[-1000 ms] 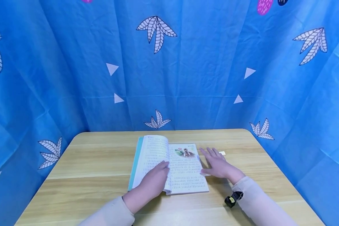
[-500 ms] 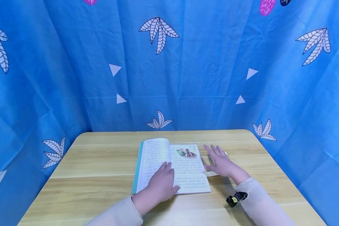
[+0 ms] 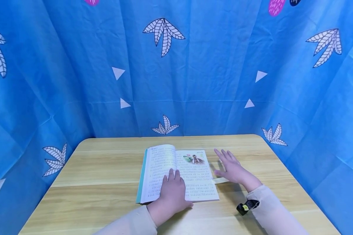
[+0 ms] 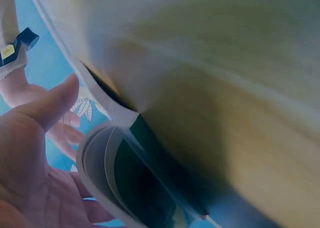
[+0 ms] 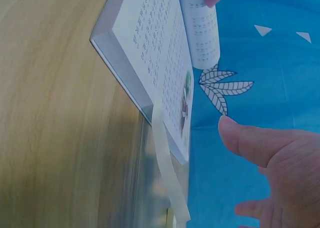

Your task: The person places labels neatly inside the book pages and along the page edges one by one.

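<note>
An open book (image 3: 198, 189) with a teal cover edge lies on the wooden table, its left pages bulging up in a curve. A bee picture (image 3: 195, 159) tops the right page. My left hand (image 3: 173, 192) rests on the book by the spine, fingers straight and thumb out over the lower edge. In the left wrist view, the curled pages (image 4: 95, 153) rise beside that palm. A pale flat strip (image 5: 167, 168) lies across the right page and sticks out past its edge. My right hand (image 3: 233, 169) is spread over the strip's outer part, beside the book, holding nothing.
The wooden table (image 3: 100, 169) stretches to both sides of the book. A blue curtain (image 3: 209, 81) with leaf prints hangs behind and around it. A black band with a small device (image 3: 247, 206) sits on the right wrist.
My left hand has let go of the page edges and turned, now lying straight-fingered on the book. My right hand has moved slightly right, away from the page edge, showing more of the strip.
</note>
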